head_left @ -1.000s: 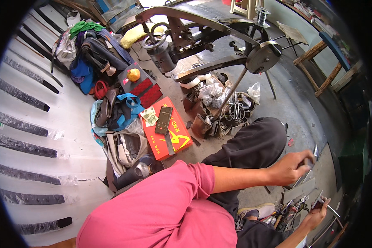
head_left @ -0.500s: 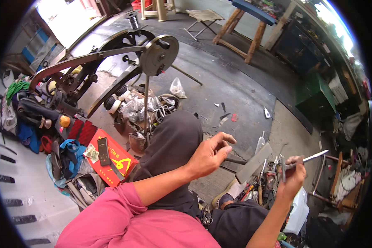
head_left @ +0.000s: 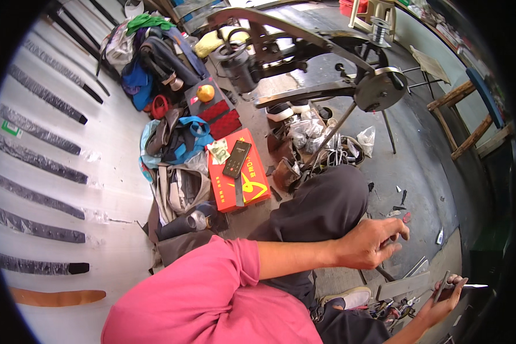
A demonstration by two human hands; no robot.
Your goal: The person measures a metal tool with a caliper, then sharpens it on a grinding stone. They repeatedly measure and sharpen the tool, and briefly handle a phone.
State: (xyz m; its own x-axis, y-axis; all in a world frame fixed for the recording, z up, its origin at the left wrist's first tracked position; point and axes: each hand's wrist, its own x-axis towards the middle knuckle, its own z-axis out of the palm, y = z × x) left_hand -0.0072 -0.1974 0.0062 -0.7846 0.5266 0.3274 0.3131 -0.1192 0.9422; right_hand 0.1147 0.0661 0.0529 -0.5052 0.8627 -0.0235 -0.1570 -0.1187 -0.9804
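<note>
My left hand (head_left: 368,243) hovers over my left knee, fingers bent and thumb apart from them, with nothing visible between. Low on the right, my right hand (head_left: 445,303) is closed around a small flat grey piece (head_left: 442,286) held on edge. A slim white pointed tool (head_left: 476,286) sticks out of the same hand to the right; its other end is hidden by the fingers. Just left of that hand is a flat grey slab (head_left: 404,286), with several hand tools (head_left: 391,312) lying jumbled below it.
A hand-cranked machine (head_left: 327,54) with a round wheel stands ahead on thin legs. To my left lie an orange-red box (head_left: 223,192) carrying a phone (head_left: 237,159), a banknote and a dark strip, and a heap of bags (head_left: 178,143). A wooden stool (head_left: 470,132) stands far right.
My view has swung left, so everything sits further right in it. Both hands keep about the same pose, and the right still holds the grey piece and the white tool.
</note>
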